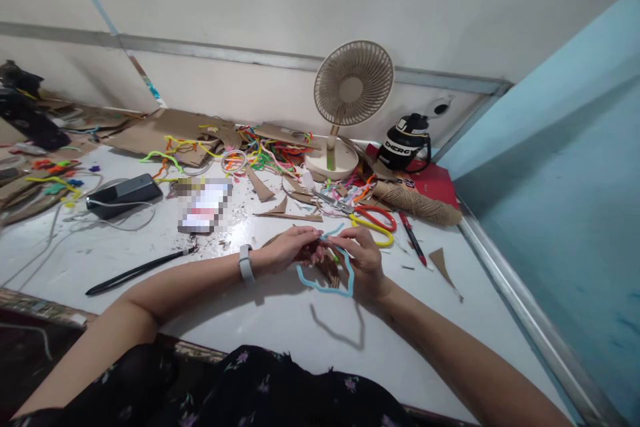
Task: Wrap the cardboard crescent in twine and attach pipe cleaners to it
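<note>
Head view: left hand point(290, 250) and right hand point(363, 253) both pinch a blue pipe cleaner point(325, 288) looped above the table point(280, 313), over a cardboard piece point(330, 268), near scissors point(373, 220).

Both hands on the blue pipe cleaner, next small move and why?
Probably pinch and twist the ends together. Both the left hand and right hand hold the blue pipe cleaner at the top, where its ends meet near the fingertips, while the rest hangs below as a bent loop over a cardboard piece. Whether the ends are already joined can't be seen.
</note>
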Available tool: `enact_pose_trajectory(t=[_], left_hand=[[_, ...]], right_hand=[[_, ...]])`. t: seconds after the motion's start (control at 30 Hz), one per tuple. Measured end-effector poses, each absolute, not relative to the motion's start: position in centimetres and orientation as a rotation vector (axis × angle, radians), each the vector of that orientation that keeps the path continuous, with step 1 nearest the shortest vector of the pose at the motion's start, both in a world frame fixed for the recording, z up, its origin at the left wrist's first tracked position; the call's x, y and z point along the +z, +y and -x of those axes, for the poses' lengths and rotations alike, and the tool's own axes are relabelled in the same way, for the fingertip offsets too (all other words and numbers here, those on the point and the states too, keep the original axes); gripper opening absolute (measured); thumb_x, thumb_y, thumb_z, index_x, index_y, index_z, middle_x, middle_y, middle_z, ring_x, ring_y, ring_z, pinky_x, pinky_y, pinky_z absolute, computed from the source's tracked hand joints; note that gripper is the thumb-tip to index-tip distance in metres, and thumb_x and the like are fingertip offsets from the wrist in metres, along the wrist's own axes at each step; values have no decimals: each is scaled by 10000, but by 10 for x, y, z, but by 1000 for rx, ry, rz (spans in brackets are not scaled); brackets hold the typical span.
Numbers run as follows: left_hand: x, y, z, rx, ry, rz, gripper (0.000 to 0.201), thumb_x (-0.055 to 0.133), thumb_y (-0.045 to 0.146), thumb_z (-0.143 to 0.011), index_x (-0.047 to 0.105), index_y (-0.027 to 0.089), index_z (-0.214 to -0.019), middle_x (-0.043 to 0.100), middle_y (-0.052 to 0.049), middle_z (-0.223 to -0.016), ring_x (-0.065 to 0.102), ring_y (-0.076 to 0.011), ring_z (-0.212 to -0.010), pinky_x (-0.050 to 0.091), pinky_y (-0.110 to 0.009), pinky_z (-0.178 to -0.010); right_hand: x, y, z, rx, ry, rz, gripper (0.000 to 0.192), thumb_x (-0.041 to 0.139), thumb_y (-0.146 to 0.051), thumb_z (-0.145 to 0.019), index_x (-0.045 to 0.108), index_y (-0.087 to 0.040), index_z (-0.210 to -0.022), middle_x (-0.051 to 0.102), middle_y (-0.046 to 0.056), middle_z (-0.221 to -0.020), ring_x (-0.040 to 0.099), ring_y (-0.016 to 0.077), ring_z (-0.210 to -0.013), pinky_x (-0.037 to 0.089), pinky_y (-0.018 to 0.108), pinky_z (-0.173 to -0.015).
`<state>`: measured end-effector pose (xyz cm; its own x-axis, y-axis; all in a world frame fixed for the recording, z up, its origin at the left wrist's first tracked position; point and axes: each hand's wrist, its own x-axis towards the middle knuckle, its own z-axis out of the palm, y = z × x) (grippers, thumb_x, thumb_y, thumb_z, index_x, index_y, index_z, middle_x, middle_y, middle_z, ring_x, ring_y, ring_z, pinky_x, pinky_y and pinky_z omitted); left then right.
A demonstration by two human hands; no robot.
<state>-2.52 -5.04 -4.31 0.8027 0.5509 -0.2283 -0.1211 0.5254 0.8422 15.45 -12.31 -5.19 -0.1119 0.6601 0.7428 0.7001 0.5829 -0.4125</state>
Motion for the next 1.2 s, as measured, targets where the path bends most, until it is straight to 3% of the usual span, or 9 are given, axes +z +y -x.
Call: enact_pose_trajectory(t=[0.17, 0.37, 0.53, 0.7, 0.87, 1.03, 1.1, 1.2], left_hand=[[-49, -48, 27, 409, 477, -907, 406, 760, 462, -717, 537, 126, -763, 607, -12, -674, 482, -54, -508, 272, -183, -449], [-47, -54, 23, 471, 518, -978, 486, 739, 562, -694, 492, 147, -756, 527, 42, -622, 405, -40, -499, 280, -191, -494], [-49, -59, 19, 637, 614, -1252, 518, 603, 664, -755, 464, 166, -718, 480, 47, -595, 392, -71, -537, 313, -224, -541], [-48, -64, 21, 758, 666, -1400, 467, 501, 626, -853, 439, 177, -742, 422, 46, -634, 376, -90, -581, 313, -231, -551], [-37, -67, 25, 856, 639, -1498, 449, 478, 602, -879, 416, 182, -732, 372, 44, -662, 335, -98, -615, 324, -229, -583], [-28, -68, 32, 843, 522, -1561, 406, 435, 562, -918, 420, 189, -756, 341, 50, -644, 299, -99, -585, 303, -229, -560], [-24, -68, 36, 790, 463, -1670, 401, 416, 545, -931, 440, 186, -754, 390, 33, -656, 351, -106, -603, 337, -234, -589], [-18, -66, 41, 693, 340, -1885, 389, 390, 496, -952, 496, 178, -755, 513, -22, -719, 470, -137, -684, 399, -260, -670]], right_hand=[[-51, -121, -157, -114, -1838, 1127, 211, 653, -176, -838, 724, -276, -1011, 595, 45, -855, 565, 191, -789, 479, 343, -683], [-52, -120, -157, -155, -1849, 1100, 184, 649, -190, -846, 720, -252, -1004, 596, 44, -846, 560, 185, -784, 465, 333, -682], [-48, -123, -154, -250, -1923, 1036, 194, 623, -190, -853, 711, -251, -1014, 608, 44, -805, 543, 186, -754, 422, 338, -668], [-46, -127, -152, -254, -1973, 1073, 175, 631, -200, -830, 703, -278, -970, 616, 35, -782, 549, 189, -739, 410, 353, -678], [-49, -127, -143, 153, -1685, 1150, 85, 631, -255, -847, 708, -256, -882, 605, 42, -791, 565, 190, -738, 461, 352, -674], [-52, -128, -128, 1024, -1144, 1105, 208, 662, -421, -810, 638, -223, -750, 564, 3, -678, 524, 152, -615, 430, 291, -568], [-51, -128, -127, 1331, -971, 1044, 249, 730, -436, -735, 628, -209, -738, 550, -9, -637, 492, 133, -562, 395, 264, -518], [-45, -125, -132, 1535, -908, 976, 279, 804, -398, -651, 622, -193, -699, 559, -11, -621, 484, 123, -547, 374, 247, -498]])
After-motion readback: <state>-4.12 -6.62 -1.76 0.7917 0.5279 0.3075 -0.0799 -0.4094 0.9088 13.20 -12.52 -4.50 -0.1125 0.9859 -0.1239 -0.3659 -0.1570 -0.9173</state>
